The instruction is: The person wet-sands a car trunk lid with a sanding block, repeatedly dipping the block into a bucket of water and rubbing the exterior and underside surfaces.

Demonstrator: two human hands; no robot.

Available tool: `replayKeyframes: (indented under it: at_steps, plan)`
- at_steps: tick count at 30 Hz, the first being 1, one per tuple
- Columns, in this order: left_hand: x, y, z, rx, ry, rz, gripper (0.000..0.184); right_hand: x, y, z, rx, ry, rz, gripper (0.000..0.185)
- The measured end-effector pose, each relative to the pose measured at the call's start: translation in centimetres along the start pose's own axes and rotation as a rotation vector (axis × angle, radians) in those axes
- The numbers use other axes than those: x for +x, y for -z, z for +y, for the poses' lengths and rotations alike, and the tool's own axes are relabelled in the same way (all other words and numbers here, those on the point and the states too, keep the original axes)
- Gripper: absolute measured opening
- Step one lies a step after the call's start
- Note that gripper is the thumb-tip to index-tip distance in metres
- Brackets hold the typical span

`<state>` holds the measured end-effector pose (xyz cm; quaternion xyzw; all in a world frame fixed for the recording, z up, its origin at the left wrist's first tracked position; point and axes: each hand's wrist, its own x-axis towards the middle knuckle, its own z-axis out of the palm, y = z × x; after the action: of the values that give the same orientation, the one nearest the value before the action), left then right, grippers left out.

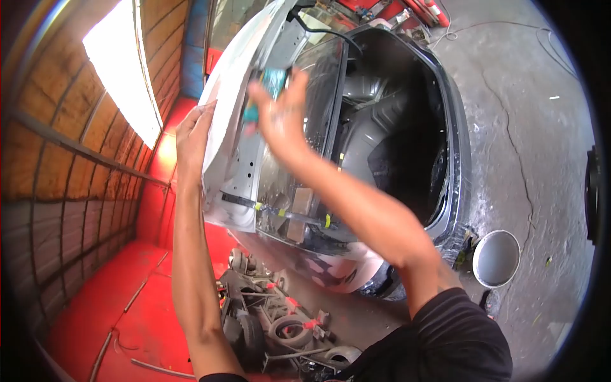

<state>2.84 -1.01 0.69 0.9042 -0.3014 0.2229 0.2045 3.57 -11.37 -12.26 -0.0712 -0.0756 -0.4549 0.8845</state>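
Observation:
My left hand [193, 130] is at the left edge of a raised white trunk lid [223, 95], with its fingers curled against the panel. My right hand [283, 111] is over the lid's inner side, closed around a teal, block-like thing [273, 81]. Motion smears that hand, so the exact kind of thing is unclear. Below the hands, the lid's inner metal shows several small holes. A dark strip with yellow tape pieces [282, 212] runs from the lid across the rear glass. Beside my right forearm gapes the car's open trunk [407, 127].
Stripped metal parts and wheels [289, 331] lie below the car's side. A round pale container [496, 258] stands on the grey floor [509, 159] at right. A red sheet [121, 305] and a ribbed wall [57, 146] are at left; a hose crosses the upper right.

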Motion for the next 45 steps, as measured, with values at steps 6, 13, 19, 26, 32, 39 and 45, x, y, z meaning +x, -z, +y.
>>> replayKeyframes:
  at_steps: [6,13,19,26,32,39,45]
  plan:
    - [0.0,-0.3,0.2,0.017,-0.093,0.026,0.035,4.8,0.4,-0.2,-0.032,0.012,0.002,0.063]
    - [-0.7,-0.7,0.7,-0.001,-0.031,0.009,0.036,-0.2,0.9,-0.5,0.007,0.016,-0.035,0.07]
    - [0.0,-0.3,0.1,0.088,-0.103,0.008,0.036,2.9,0.8,-0.6,-0.032,0.023,-0.008,0.068]
    - [-0.4,-0.4,0.3,0.091,-0.085,0.013,0.036,3.6,0.7,0.1,0.016,0.049,0.029,0.06]
    - [-0.4,-0.9,-0.1,0.003,-0.042,-0.02,0.034,-2.2,1.1,-0.4,0.065,-0.042,-0.045,0.061]
    - [-0.1,-0.5,0.4,0.047,-0.098,0.003,0.035,-1.6,0.6,-0.7,0.034,0.005,-0.017,0.066]
    - [-0.3,-0.9,0.3,0.069,-0.123,0.007,0.036,3.9,0.9,-0.7,-0.008,0.093,0.016,0.068]
